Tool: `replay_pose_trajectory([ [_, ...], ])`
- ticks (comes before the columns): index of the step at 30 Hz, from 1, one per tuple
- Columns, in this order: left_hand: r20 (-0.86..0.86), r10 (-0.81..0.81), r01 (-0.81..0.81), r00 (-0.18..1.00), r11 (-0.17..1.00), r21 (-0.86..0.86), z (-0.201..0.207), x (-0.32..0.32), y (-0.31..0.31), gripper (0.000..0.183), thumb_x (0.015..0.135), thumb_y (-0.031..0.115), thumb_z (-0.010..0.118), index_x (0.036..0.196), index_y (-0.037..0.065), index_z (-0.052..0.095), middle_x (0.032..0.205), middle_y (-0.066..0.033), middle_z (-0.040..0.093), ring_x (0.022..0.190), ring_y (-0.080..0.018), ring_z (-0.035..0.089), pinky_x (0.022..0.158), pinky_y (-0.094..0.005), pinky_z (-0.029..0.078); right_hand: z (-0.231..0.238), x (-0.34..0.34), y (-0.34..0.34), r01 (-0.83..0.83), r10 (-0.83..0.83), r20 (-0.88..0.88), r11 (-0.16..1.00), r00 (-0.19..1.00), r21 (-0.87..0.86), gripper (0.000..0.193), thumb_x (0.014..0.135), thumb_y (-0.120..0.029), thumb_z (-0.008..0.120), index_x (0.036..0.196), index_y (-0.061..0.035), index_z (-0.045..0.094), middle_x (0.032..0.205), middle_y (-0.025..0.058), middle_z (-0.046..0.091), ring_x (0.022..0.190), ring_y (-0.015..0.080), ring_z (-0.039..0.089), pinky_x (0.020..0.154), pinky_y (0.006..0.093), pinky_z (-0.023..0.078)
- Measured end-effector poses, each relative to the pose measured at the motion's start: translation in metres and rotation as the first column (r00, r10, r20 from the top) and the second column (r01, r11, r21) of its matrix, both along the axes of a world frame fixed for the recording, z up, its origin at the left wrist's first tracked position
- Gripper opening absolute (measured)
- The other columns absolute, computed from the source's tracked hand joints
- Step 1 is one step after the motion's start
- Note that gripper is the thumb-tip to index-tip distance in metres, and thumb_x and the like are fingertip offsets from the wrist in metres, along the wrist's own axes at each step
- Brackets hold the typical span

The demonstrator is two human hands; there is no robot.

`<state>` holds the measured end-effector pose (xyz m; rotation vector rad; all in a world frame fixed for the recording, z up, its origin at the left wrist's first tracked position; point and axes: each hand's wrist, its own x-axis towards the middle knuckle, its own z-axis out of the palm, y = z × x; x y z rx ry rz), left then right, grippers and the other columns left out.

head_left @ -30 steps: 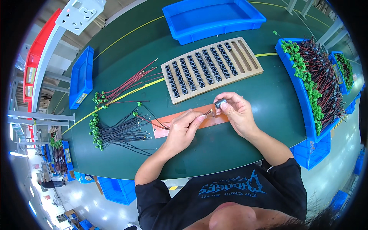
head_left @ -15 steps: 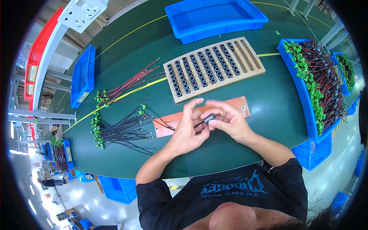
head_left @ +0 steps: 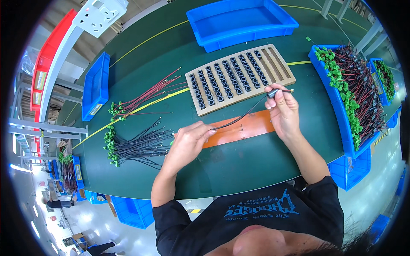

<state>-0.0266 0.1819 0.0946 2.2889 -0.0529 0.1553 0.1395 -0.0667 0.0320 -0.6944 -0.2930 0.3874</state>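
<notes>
My right hand (head_left: 284,115) pinches a small black cylinder (head_left: 272,92) between thumb and fingers. Short wire ends with bright metal tips poke out past its right side. From its other side a black cable (head_left: 244,116) runs in a curve down to my left hand (head_left: 188,141), whose fingers are closed around it. Both hands are raised over an orange-copper strip (head_left: 230,136) lying on the green table. Behind the strip, a wooden rack (head_left: 239,96) carries rows of black ring-topped cylinders, with bare slots at its right end.
Black wires (head_left: 139,144) and red wires (head_left: 149,94) with green connectors lie to the left. A blue bin (head_left: 341,115) full of wired assemblies stands at right. Another blue tray (head_left: 247,33) sits behind the rack, and a smaller blue tray (head_left: 95,87) at far left.
My hands have drawn apart: the right went right and outward with the cylinder, the left moved left and back. The cable now stretches between them.
</notes>
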Motion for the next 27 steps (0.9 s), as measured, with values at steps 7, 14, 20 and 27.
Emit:
replay_pose_trajectory([
  [7, -0.004, -0.013, 0.013, 1.0, 1.0, -0.004, 0.005, 0.002, -0.017, 0.013, 0.099, 0.009, 0.067, 0.098, -0.003, 0.073, 0.075, -0.0113, 0.065, 0.063, -0.0238, 0.062, 0.059, -0.0379, 0.049, 0.003, -0.052, 0.032, -0.409, 0.402, -0.077, 0.902, 0.912, -0.139, 0.032, 0.105, -0.006, 0.06, 0.136, 0.0005, 0.063, 0.121, 0.0131, 0.07, 0.083, 0.0101, 0.064, 0.077, 0.0278, 0.057],
  [14, 0.04, 0.001, -0.004, 0.999, 0.997, 0.08, 0.01, -0.022, 0.008, 0.016, 0.094, 0.008, 0.073, 0.107, 0.0, 0.077, 0.087, -0.0138, 0.075, 0.066, -0.0229, 0.067, 0.061, -0.0342, 0.053, -0.008, -0.07, 0.05, -0.388, 0.4, 0.031, 0.903, 0.916, -0.185, 0.015, 0.11, -0.013, 0.053, 0.121, -0.0036, 0.057, 0.124, 0.0143, 0.07, 0.092, 0.0128, 0.068, 0.084, 0.0291, 0.06],
  [20, -0.071, 0.052, -0.056, 0.996, 0.997, -0.048, -0.004, -0.049, 0.031, 0.014, 0.093, 0.004, 0.072, 0.105, -0.003, 0.076, 0.087, -0.0101, 0.074, 0.063, -0.0133, 0.064, 0.061, -0.0292, 0.052, -0.011, -0.077, 0.058, -0.488, 0.549, 0.199, 0.825, 0.812, -0.286, 0.02, 0.111, -0.017, 0.051, 0.125, -0.0038, 0.056, 0.13, 0.0186, 0.068, 0.114, 0.02, 0.069, 0.09, 0.0314, 0.059],
  [27, -0.299, 0.023, -0.21, 0.954, 0.761, -0.613, -0.029, -0.068, 0.066, 0.034, 0.098, 0.007, 0.07, 0.129, -0.005, 0.066, 0.116, -0.0139, 0.074, 0.102, -0.0203, 0.072, 0.087, -0.032, 0.057, -0.013, -0.092, 0.068, -0.506, 0.563, 0.05, 0.776, 0.825, -0.377, 0.022, 0.11, -0.013, 0.051, 0.128, -0.0009, 0.056, 0.132, 0.0187, 0.067, 0.121, 0.0233, 0.067, 0.099, 0.0346, 0.058],
])
